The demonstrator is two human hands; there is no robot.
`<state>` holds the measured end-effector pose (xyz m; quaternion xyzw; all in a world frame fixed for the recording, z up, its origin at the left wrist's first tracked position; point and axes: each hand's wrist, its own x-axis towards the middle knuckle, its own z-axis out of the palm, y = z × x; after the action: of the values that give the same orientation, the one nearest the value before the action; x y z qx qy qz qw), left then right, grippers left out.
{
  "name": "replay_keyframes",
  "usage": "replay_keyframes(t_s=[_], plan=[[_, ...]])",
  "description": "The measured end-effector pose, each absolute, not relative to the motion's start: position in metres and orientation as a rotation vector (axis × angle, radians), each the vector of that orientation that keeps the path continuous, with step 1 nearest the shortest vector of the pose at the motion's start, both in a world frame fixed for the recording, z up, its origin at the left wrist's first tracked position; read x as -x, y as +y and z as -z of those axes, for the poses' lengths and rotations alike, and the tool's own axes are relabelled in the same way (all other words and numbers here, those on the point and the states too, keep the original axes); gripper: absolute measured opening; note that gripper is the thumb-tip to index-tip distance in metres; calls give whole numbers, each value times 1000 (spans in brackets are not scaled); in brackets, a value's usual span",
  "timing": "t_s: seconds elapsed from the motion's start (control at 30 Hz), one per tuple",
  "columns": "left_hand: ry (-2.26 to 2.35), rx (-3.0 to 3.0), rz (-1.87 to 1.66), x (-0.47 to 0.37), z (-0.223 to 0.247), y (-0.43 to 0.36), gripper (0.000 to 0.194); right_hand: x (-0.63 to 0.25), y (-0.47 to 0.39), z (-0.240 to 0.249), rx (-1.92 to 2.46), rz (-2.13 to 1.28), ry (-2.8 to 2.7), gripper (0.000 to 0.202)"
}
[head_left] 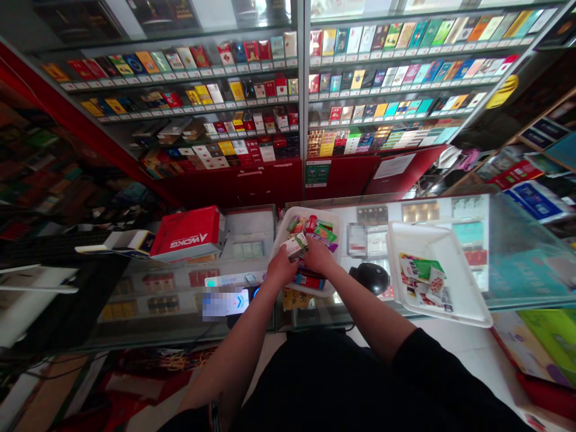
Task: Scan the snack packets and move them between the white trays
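Observation:
A white basket (331, 292) full of small colourful packs stands on the glass counter in front of me. Over it, my left hand (282, 267) is closed on a small white and green pack (294, 246). My right hand (317, 256) reaches into the same basket, beside the pack's right end; its fingertips are hidden among the packs, so what they hold is unclear. A purple pack (330, 245) and a green pack (324, 233) lie just past the right hand. Near the basket's front edge is a red and blue pack (310, 281).
To the right stands a white tray (468, 288) with a few packs inside. A black rounded device (369, 278) sits between tray and basket. Left are a red box (189, 233) and a lit screen (225, 303). Shelves (189, 108) of small boxes rise behind the glass counter (180, 327).

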<state>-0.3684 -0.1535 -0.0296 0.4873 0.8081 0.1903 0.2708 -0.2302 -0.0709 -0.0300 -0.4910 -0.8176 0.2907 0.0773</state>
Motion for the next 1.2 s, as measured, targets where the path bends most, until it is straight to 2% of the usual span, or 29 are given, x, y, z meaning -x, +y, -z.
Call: replay_keyframes(t_s=[0.13,0.43,0.63,0.83,1.07,1.2], plan=[[2177,-1296,-593,365,27,-154,74,231,-77,28,1522,-773,-2398,54],[2200,-1334,-644,356,0,-160,74,218,-79,5,1435,-863,-2285,53],[2232,-1480,-694,347,-19,-161,59,207,-83,-6,1431,-825,-2249,61],[2247,-1562,-683,332,-30,-158,51,189,-83,-15,1408,-767,-2220,58],[2143,-1617,-718,306,-38,-148,54,155,-75,-29,1369,-649,-2138,56],[2077,-1656,-767,287,-41,-140,67,132,-77,-34,1423,-608,-2066,62]])
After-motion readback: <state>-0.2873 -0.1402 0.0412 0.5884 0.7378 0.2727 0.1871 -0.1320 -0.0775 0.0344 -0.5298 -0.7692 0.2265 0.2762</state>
